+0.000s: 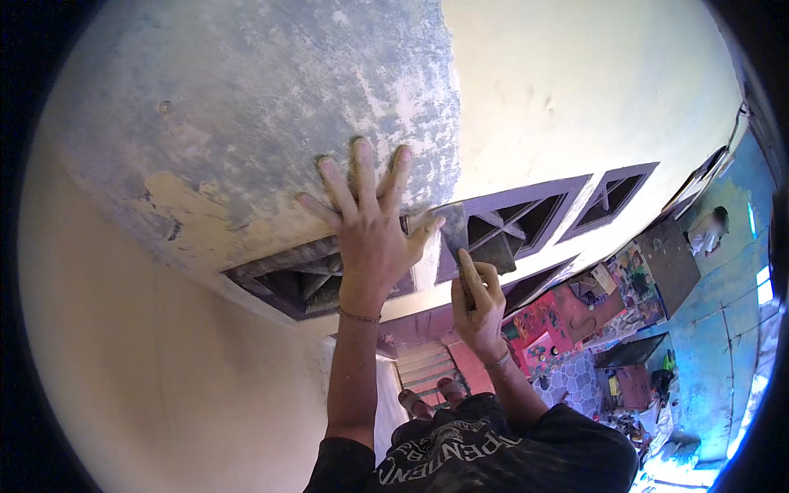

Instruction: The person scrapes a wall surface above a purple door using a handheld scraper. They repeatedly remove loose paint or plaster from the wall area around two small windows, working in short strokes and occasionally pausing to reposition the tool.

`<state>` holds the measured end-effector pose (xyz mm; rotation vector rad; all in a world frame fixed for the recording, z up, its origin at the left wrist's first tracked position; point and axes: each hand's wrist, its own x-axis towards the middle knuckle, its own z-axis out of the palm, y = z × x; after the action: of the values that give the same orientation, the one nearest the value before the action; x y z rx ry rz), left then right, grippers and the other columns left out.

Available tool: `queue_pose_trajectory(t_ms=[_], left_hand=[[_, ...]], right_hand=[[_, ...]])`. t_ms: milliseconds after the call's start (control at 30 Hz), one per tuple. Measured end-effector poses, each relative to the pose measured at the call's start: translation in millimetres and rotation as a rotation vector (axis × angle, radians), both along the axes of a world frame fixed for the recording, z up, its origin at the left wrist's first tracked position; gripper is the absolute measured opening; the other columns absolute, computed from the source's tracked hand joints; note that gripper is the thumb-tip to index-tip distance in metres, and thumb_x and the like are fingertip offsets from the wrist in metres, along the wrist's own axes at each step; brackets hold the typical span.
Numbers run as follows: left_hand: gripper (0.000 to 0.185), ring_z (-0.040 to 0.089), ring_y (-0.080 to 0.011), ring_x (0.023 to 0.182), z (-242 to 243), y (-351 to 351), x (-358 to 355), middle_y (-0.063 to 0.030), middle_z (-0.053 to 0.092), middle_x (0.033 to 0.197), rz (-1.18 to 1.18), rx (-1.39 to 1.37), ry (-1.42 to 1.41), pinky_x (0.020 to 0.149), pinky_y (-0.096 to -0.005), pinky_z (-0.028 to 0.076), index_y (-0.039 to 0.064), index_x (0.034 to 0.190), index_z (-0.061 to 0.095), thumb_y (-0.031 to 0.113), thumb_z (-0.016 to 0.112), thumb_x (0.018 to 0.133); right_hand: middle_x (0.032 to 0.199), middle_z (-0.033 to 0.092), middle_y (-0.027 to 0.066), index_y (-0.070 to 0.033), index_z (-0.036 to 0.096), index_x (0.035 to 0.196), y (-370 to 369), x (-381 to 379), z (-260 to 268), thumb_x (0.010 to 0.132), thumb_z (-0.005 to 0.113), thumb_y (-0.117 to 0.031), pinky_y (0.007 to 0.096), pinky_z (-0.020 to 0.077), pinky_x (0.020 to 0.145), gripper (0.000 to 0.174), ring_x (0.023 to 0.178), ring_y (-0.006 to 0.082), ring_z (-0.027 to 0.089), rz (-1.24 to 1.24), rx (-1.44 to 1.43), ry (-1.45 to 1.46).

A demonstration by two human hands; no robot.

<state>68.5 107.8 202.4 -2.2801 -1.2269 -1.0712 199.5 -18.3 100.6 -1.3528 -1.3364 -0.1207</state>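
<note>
My left hand (pixel 370 228) presses on the wall with its fingers spread, just above a dark wooden vent frame (pixel 283 277). Its fingertips rest on a patch of wall with a worn grey and white surface (pixel 296 86). To its right, my right hand (pixel 481 299) grips a flat, dark scraper or putty knife (pixel 456 228); the exact tool is partly hidden by my fingers. The blade's upper part lies against the left side of a second vent frame (pixel 573 191) with crossed bars. Smooth cream wall (pixel 585 80) spreads to the upper right.
Below my hands are my sandalled feet on a slatted surface (pixel 428 370). Lower right stand a red table (pixel 548 320), a dark cabinet (pixel 672 265) and cluttered items on a stone-patterned floor (pixel 570 382). A person (pixel 709 234) is near the blue wall (pixel 721 320). A plain wall (pixel 185 370) rises at left.
</note>
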Motion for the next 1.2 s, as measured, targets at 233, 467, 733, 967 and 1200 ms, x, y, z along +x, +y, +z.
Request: queue_pose_trajectory(t_ms=[233, 467, 733, 967, 1200], left_hand=[[0.098, -0.001, -0.0625, 0.152, -2, -4, 1, -0.0253, 0.01, 0.171, 0.042, 0.0, 0.024, 0.109, -0.0863, 0.0, 0.024, 0.163, 0.035, 0.071, 0.067, 0.084], [0.113, -0.013, -0.0653, 0.149, 0, -8, 2, -0.0351, -0.005, 0.168, 0.073, -0.032, 0.093, 0.11, -0.0846, 0.0, 0.01, 0.164, 0.027, 0.068, 0.075, 0.08], [0.095, -0.012, -0.0651, 0.149, -8, 0, 4, -0.0341, 0.003, 0.168, 0.088, 0.017, 0.038, 0.107, -0.0859, -0.007, 0.015, 0.16, 0.041, 0.069, 0.066, 0.087], [0.092, -0.017, -0.0679, 0.146, -7, -1, 3, -0.0373, 0.001, 0.167, 0.103, -0.006, 0.069, 0.102, -0.0881, -0.01, 0.013, 0.16, 0.04, 0.067, 0.064, 0.089], [0.093, -0.016, -0.069, 0.146, -6, -1, 2, -0.0381, 0.001, 0.167, 0.075, 0.007, 0.048, 0.102, -0.0883, -0.011, 0.013, 0.16, 0.041, 0.067, 0.065, 0.088]], right_hand=[[0.108, 0.063, 0.0156, -0.007, 0.062, 0.142, 5, -6, -8, 0.091, 0.067, 0.005, 0.0346, 0.0569, 0.06, 0.053, 0.074, 0.0225, 0.07, 0.039, -0.051, 0.073], [0.108, 0.062, 0.0153, -0.007, 0.062, 0.143, 12, -6, -12, 0.091, 0.068, 0.005, 0.0351, 0.06, 0.06, 0.054, 0.075, 0.0223, 0.071, 0.064, 0.0, 0.056], [0.108, 0.061, 0.0143, -0.007, 0.061, 0.143, 22, -5, -12, 0.091, 0.068, 0.003, 0.0337, 0.0607, 0.058, 0.054, 0.077, 0.023, 0.071, 0.045, 0.011, 0.013], [0.107, 0.062, 0.0137, -0.006, 0.063, 0.142, 21, -3, -14, 0.089, 0.069, 0.004, 0.0316, 0.0552, 0.053, 0.054, 0.068, 0.0198, 0.068, 0.07, -0.019, 0.009], [0.103, 0.062, 0.0125, -0.003, 0.065, 0.139, 22, -9, -15, 0.092, 0.066, 0.008, 0.0302, 0.0487, 0.051, 0.049, 0.06, 0.0144, 0.06, 0.109, 0.007, 0.094]])
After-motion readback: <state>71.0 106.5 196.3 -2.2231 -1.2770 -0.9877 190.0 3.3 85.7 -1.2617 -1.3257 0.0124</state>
